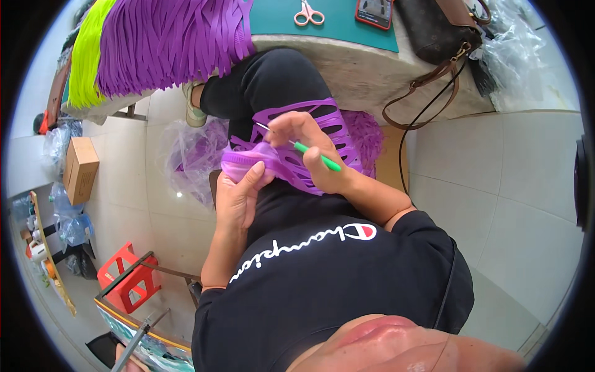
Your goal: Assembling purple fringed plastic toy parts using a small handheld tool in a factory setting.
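My left hand [238, 198] pinches a soft, shiny purple piece [243, 160] with a ribbed band along it, held above my lap. In my right hand [313, 146] is a slim tool [318, 156] with a green handle and a thin metal shaft. Its tip points up and left, just over the purple piece; what the tip touches is too small to tell. Across my thigh lies a purple sheet with long slots [328, 127], which seems to run on into the held piece.
On the table ahead, purple strips [173, 43] and yellow-green strips [90, 53] hang over the edge. Pink-handled scissors [308, 15] and a phone [374, 12] lie on a green mat [276, 23]. A brown handbag [434, 28] sits right. Left are a cardboard box [80, 168] and red stool [127, 279].
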Demonstrator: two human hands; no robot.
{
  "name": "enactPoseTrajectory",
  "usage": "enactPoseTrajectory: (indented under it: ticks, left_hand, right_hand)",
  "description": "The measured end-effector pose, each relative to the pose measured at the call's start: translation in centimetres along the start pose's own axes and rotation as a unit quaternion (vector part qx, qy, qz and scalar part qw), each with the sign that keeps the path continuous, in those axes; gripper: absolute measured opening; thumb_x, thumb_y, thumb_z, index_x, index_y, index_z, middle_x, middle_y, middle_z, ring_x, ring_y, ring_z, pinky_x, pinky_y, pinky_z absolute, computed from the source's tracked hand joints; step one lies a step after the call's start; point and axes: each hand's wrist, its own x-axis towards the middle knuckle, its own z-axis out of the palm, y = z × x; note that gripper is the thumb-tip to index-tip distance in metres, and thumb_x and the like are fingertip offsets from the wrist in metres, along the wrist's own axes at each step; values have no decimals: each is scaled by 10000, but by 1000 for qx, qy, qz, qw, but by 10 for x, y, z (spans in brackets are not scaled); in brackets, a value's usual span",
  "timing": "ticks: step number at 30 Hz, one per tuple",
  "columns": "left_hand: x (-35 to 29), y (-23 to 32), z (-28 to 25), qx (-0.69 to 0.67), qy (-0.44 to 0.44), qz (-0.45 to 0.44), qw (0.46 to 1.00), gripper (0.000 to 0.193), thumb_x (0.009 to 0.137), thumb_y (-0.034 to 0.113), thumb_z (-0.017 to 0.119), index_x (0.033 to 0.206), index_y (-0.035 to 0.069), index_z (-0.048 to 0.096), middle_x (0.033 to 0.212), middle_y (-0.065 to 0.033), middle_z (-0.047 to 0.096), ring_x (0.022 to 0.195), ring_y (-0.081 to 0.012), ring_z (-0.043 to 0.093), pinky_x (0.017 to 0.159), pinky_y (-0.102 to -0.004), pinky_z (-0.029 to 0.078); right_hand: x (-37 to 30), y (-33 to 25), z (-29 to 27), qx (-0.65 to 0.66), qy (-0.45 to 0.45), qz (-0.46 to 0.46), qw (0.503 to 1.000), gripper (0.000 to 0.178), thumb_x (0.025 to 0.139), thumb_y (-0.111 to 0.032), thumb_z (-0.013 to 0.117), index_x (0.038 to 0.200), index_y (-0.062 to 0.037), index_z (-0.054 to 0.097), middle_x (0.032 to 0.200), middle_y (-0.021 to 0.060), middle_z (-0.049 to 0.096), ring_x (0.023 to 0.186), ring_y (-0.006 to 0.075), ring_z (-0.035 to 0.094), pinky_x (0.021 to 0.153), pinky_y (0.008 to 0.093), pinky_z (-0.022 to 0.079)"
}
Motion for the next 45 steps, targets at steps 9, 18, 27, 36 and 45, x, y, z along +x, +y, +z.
enactPoseTrajectory:
  ticks: [9,18,27,36,45]
  left_hand:
    - [-3,2,4,2,3,17,1000,245,848,47,686,1074,-19,616,998,-85,658,867,-153,650,791,-282,547]
    - [-7,3,3,-4,1,27,1000,234,847,47,691,1065,-10,629,996,-77,663,856,-143,646,788,-280,548]
    - [-7,2,3,13,10,56,998,201,850,24,680,1043,-16,647,1023,-95,670,883,-153,652,783,-280,553]
    - [-7,1,4,58,11,94,994,233,833,10,691,1060,-19,642,971,-97,680,828,-153,660,769,-270,545]
    - [-24,32,-10,120,-368,-175,905,232,682,-54,793,880,-44,674,841,-131,688,793,-165,664,741,-281,520]
  right_hand:
    - [-21,7,2,43,11,80,996,125,945,-98,567,973,24,573,927,110,603,782,126,601,685,247,495]
    - [-19,9,6,31,19,65,997,150,960,-131,553,964,19,567,923,110,617,757,118,601,688,237,492]
    - [-21,11,4,21,35,57,998,149,960,-127,551,966,20,567,926,114,617,771,126,611,690,236,496]
    - [-11,1,3,-309,-55,-131,941,50,843,-2,654,859,5,607,806,119,641,771,211,635,689,301,505]
    - [67,24,-63,-160,198,-49,966,108,957,-89,540,945,10,581,815,94,621,762,149,609,726,278,519]
